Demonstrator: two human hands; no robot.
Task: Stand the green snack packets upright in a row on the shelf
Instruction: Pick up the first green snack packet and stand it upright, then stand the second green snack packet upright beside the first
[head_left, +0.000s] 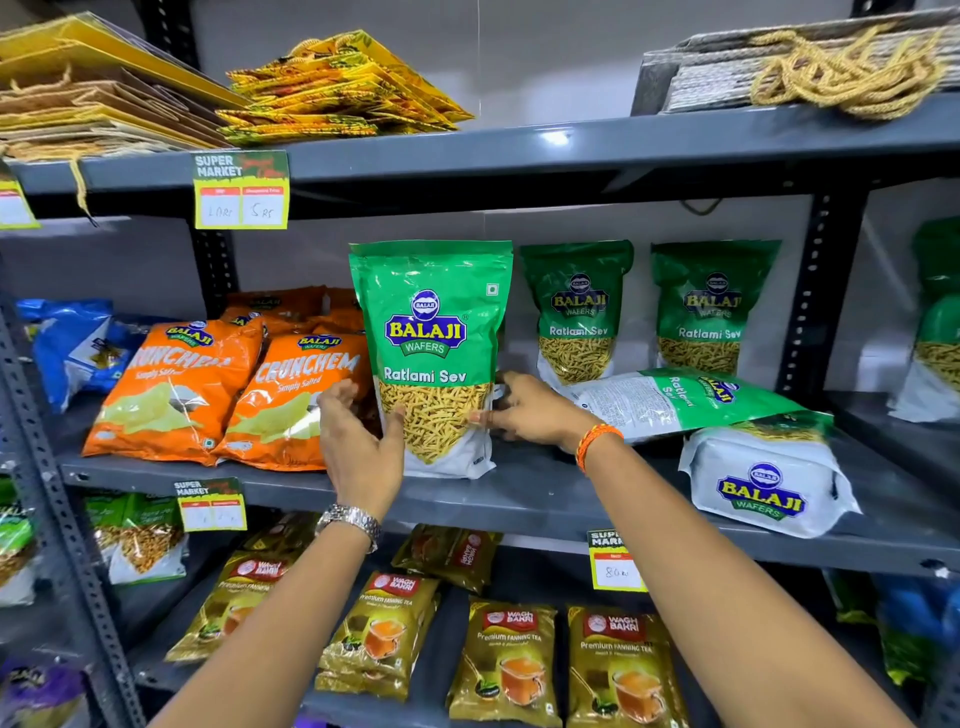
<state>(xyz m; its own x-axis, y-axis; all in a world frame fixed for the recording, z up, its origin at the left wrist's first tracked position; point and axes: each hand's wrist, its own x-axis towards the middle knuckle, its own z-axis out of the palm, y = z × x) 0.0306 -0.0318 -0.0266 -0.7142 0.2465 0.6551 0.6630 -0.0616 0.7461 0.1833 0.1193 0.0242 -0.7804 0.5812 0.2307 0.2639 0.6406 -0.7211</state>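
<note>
Head view looked down along both arms to the middle shelf (545, 499), where a green snack packet (434, 358) stood near the front edge, long axis vertical, label facing out, sealed top up. The left hand (358, 441) cupped its lower left edge with fingers spread, thumb on the front; the right hand (524, 410) pressed its lower right edge, so the grip of both hands was a loose steadying one rather than a clamp. Two more packets (579, 312) stood upright at the back. Just right of the right hand a fallen packet (680, 400) lay flat, long axis running left to right, top pointing right; another (769, 478) lay beyond it. I judged the right hand nearer for those.
</note>
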